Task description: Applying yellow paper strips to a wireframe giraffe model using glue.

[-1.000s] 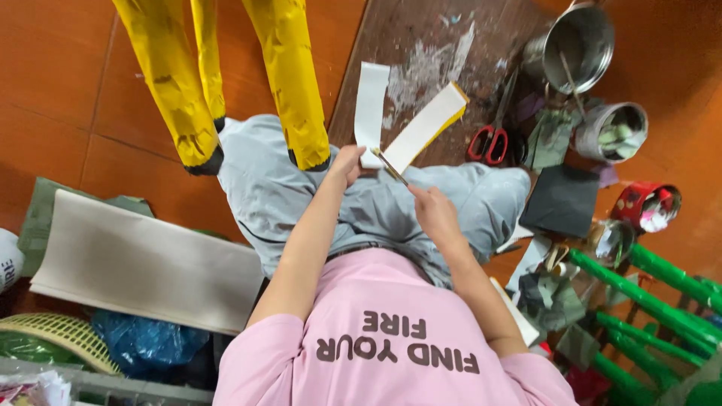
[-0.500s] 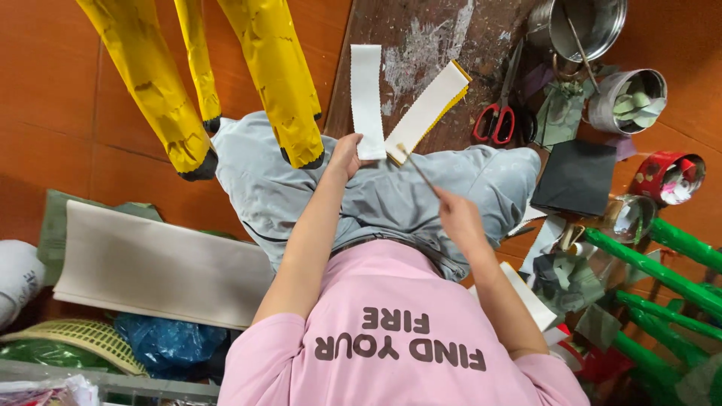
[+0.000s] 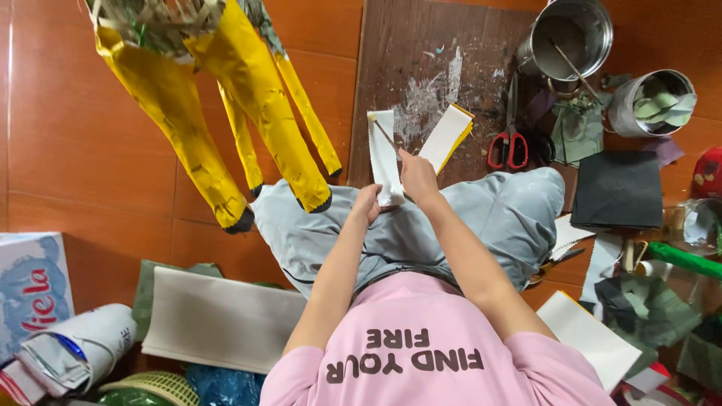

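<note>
Wooden board point(image 3: 421, 45) on tiles | left hand point(image 3: 368, 204) pinching white strip point(image 3: 383, 154) | right hand point(image 3: 418, 177) gripping, seemingly, a brush point(image 3: 385, 136)

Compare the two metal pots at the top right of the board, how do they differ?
The larger steel pot is wider, holds a grey paste and a thin stick leaning on its rim. The smaller tin sits further right, holding pale green leaf-shaped pieces and no stick. Both are round, shiny metal, open-topped and stand upright on the floor.
</note>
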